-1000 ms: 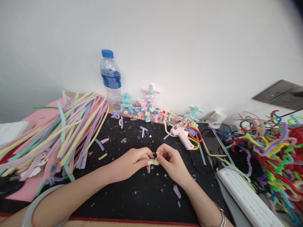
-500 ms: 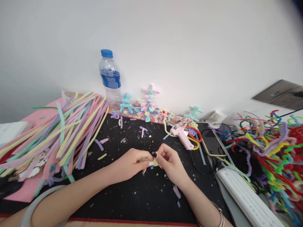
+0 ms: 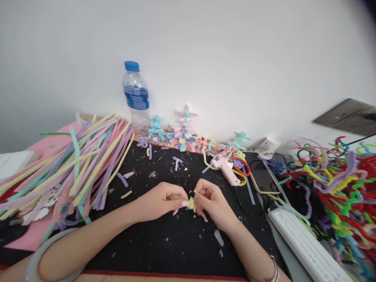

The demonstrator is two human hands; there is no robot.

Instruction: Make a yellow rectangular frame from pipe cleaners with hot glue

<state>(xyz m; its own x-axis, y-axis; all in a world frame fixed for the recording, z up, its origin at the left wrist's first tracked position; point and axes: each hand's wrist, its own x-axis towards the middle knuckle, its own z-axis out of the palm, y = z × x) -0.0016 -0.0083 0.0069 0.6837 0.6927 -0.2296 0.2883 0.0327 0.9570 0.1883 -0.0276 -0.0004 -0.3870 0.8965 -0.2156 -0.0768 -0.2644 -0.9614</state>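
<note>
Yellow fuzzy piece between left hand and right hand, pinched at the fingertips of both, with thumbs drawn in against forefingers and barely any gap; exact fold too small to tell. Best to brace with the left, gripping close to the working end, and to shape with the right in small, light turns, so as not to crush the fuzz. Mind the pink glue gun, beyond the right hand, and the loose pastel strips, left of the left.
</note>
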